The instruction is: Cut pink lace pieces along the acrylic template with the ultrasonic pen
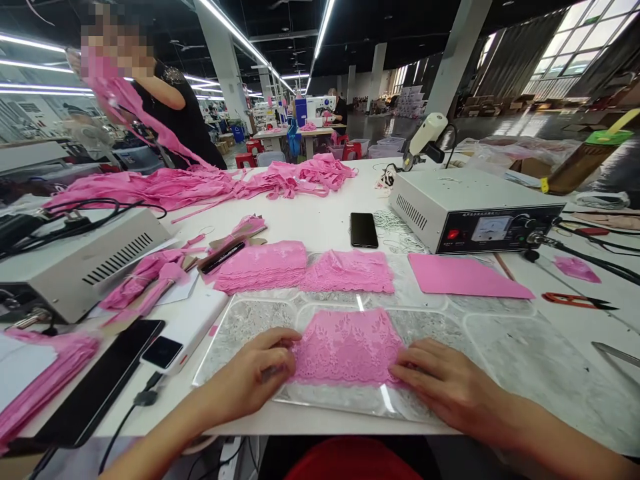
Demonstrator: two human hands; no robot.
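Note:
A pink lace piece [347,343] with a scalloped lower edge lies spread on a glossy marble-pattern board [240,333]. My left hand [257,370] pinches its left edge between thumb and fingers. At the right edge, my right hand [445,380] has its fingers closed together on the lace. Just beyond, a stack of pink lace pieces [265,267] sits beside a looser pile of lace [350,270]. A flat pink sheet [467,275] lies further right.
Grey control boxes stand at right [475,207] and left [85,267]. A black phone [364,230], orange scissors [575,301] and a white power bank [185,333] lie around. Across the table, a person [175,107] lifts pink fabric [150,187].

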